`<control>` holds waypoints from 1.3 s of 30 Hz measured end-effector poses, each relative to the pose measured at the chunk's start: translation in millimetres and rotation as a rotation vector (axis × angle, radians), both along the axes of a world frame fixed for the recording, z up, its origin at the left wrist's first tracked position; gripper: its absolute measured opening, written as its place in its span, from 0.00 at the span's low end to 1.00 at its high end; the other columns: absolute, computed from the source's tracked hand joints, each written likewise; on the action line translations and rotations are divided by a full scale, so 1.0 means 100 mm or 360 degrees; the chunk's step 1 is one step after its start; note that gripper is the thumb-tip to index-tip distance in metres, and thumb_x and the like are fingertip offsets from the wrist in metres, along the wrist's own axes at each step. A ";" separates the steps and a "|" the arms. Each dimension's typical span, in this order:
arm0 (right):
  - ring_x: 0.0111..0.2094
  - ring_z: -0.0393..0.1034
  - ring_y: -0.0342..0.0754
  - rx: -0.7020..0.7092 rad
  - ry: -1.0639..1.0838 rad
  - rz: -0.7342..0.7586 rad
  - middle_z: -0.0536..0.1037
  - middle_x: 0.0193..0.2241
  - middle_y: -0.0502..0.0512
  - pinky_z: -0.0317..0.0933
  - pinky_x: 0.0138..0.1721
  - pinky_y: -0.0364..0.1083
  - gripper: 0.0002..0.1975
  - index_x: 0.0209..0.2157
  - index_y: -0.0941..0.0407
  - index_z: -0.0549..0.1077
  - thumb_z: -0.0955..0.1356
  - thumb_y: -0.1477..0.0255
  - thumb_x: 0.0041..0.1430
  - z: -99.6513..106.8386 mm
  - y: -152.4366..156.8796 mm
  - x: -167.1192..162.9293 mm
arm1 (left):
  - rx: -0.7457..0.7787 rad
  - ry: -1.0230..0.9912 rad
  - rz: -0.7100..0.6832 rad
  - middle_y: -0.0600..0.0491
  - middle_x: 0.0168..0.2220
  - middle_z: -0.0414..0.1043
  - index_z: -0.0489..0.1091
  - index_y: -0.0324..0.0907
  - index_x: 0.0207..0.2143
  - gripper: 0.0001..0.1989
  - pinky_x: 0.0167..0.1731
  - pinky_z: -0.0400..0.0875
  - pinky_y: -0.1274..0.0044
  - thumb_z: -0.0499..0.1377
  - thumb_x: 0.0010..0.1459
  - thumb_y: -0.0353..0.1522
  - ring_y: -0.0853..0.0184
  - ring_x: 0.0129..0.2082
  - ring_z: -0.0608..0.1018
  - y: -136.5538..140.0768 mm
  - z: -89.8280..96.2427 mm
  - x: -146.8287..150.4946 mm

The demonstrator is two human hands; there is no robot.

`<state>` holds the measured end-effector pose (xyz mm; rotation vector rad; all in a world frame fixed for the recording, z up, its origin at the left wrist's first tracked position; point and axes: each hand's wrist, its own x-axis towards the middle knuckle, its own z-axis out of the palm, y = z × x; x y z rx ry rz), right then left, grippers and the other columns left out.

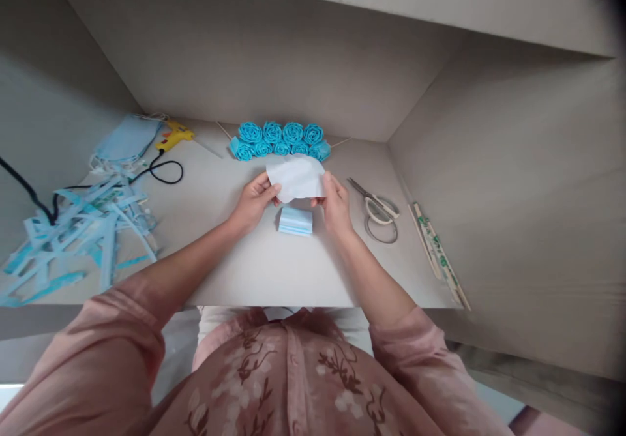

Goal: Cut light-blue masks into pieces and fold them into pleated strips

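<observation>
Between my hands, above the table, is a pale white-blue sheet of thin fabric (297, 178), held up by its two sides. My left hand (255, 198) pinches its left edge, thumb on top. The right edge is pinched by my right hand (336, 200), whose fingers are partly hidden behind the sheet. Just below the sheet, a small stack of folded light-blue pieces (295, 221) lies on the table. Behind it sit two rows of blue rolled flowers (281, 141), with thin sticks poking out at both ends.
A heap of cut blue strips (110, 221) covers the left side. Behind it are a pile of face masks (126, 137) and a yellow glue gun (175, 135) with a black cord. Scissors (376, 201) lie to the right, beside a ring (382, 231). Wrapped chopsticks (440, 253) rest along the right wall.
</observation>
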<state>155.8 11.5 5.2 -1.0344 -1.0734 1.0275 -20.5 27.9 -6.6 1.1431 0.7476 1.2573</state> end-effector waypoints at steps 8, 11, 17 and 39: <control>0.19 0.55 0.39 0.0136 -0.0275 -0.0180 0.61 0.18 0.43 0.50 0.21 0.41 0.21 0.24 0.54 0.63 0.66 0.51 0.58 -0.03 -0.01 0.04 | 0.0026 0.0117 -0.0170 0.53 0.34 0.74 0.66 0.41 0.51 0.33 0.27 0.68 0.81 0.71 0.45 0.41 0.72 0.29 0.74 -0.05 -0.01 0.05; 0.18 0.53 0.39 0.0104 -0.0331 -0.0220 0.61 0.15 0.43 0.48 0.21 0.42 0.21 0.24 0.54 0.65 0.67 0.51 0.57 -0.01 0.00 0.07 | 0.0002 0.0110 -0.0195 0.54 0.32 0.74 0.64 0.40 0.53 0.36 0.28 0.69 0.81 0.72 0.42 0.39 0.72 0.27 0.74 -0.05 -0.02 0.05; 0.17 0.52 0.38 0.0084 -0.0230 -0.0279 0.61 0.16 0.43 0.46 0.20 0.41 0.20 0.27 0.54 0.71 0.68 0.51 0.55 0.01 0.05 0.17 | 0.0015 0.0070 -0.0303 0.54 0.33 0.75 0.61 0.42 0.56 0.39 0.28 0.69 0.80 0.72 0.43 0.38 0.72 0.28 0.74 -0.04 0.00 0.04; 0.31 0.67 0.45 0.0026 -0.0038 0.0190 0.75 0.33 0.51 0.67 0.30 0.44 0.23 0.40 0.53 0.74 0.77 0.59 0.42 -0.02 0.04 0.02 | -0.0034 -0.0072 -0.0167 0.53 0.36 0.74 0.66 0.42 0.49 0.29 0.27 0.67 0.79 0.68 0.47 0.42 0.72 0.27 0.73 -0.04 -0.04 0.04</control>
